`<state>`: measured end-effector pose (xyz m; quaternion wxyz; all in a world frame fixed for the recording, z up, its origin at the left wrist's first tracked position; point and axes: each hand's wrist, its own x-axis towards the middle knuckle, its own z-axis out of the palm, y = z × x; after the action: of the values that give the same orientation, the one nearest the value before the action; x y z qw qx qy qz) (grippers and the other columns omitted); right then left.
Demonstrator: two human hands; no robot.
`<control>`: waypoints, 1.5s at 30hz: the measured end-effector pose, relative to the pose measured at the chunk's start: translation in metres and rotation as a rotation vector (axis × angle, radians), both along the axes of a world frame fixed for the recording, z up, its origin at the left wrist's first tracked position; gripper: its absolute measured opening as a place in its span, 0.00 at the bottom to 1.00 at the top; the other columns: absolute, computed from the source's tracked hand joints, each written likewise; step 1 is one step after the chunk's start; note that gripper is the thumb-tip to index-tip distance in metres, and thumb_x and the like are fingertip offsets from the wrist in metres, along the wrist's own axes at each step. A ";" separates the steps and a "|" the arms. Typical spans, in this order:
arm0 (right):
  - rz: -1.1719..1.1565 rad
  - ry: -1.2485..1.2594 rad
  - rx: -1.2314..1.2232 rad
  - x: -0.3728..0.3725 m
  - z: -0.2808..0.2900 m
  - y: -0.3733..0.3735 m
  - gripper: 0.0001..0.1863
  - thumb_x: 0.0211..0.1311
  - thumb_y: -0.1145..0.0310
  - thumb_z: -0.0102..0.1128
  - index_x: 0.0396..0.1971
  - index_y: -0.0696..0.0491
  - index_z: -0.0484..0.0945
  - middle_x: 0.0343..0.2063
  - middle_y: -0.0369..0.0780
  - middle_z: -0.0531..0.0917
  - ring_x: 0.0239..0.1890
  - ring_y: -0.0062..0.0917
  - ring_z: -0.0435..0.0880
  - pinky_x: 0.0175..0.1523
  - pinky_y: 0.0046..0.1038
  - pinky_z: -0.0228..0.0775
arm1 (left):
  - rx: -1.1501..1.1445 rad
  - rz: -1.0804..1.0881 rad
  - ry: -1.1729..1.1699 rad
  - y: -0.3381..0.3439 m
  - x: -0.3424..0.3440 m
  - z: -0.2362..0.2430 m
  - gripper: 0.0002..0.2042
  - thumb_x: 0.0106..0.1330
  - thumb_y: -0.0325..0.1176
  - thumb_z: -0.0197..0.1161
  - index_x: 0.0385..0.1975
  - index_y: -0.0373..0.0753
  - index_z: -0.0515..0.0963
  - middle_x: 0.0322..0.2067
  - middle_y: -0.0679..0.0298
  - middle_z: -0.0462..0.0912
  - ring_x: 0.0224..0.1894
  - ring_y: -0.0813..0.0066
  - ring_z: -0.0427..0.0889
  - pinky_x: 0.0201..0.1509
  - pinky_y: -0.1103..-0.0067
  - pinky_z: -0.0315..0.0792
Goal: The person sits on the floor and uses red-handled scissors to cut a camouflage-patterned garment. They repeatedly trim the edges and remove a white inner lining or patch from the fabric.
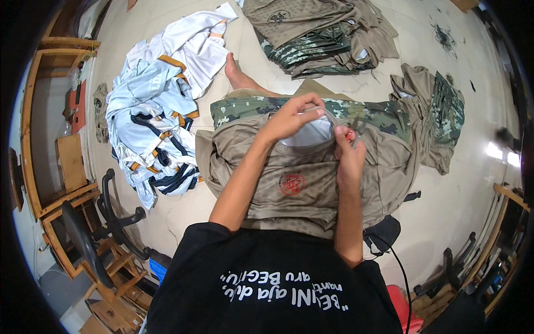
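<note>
Brown shirt (266,192) lies spread under your left grip (290,119), which pinches its collar (305,150) between thumb and fingers. Your right grip (350,156) curls round a small red-and-grey tool (350,135), thumb at the collar edge. Pale garment pile (142,92) sits left of both.

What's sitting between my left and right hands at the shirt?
In the head view, the neck opening of the brown shirt, its pale inside showing, lies between the left hand and right hand.
</note>
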<state>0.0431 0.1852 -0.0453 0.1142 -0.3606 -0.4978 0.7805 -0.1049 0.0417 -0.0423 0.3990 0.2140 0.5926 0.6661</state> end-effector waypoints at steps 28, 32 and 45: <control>-0.017 0.018 -0.441 0.008 -0.010 0.019 0.06 0.73 0.62 0.62 0.37 0.47 0.77 0.24 0.26 0.77 0.15 0.10 0.60 0.24 0.18 0.53 | -0.188 0.256 1.109 0.000 0.046 0.019 0.08 0.59 0.25 0.70 0.37 0.42 0.81 0.35 0.64 0.82 0.38 0.64 0.81 0.42 0.70 0.68; -0.028 -0.009 -0.411 0.010 -0.013 0.018 0.08 0.74 0.61 0.61 0.37 0.48 0.77 0.26 0.27 0.76 0.18 0.10 0.61 0.26 0.17 0.53 | -0.265 0.141 0.908 -0.003 0.042 0.011 0.09 0.64 0.24 0.68 0.42 0.37 0.79 0.40 0.58 0.85 0.43 0.58 0.84 0.49 0.68 0.74; 0.263 -0.149 -0.466 0.031 0.036 -0.029 0.25 0.80 0.42 0.43 0.34 0.49 0.71 0.19 0.31 0.68 0.16 0.11 0.58 0.20 0.15 0.47 | -0.245 0.262 0.555 -0.008 0.052 0.020 0.05 0.75 0.24 0.56 0.46 0.32 0.74 0.43 0.53 0.84 0.45 0.59 0.85 0.49 0.72 0.76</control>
<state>0.0744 0.1564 -0.0095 -0.1112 -0.3659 -0.3546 0.8532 -0.0529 0.0337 -0.0221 0.1561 0.2597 0.7771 0.5517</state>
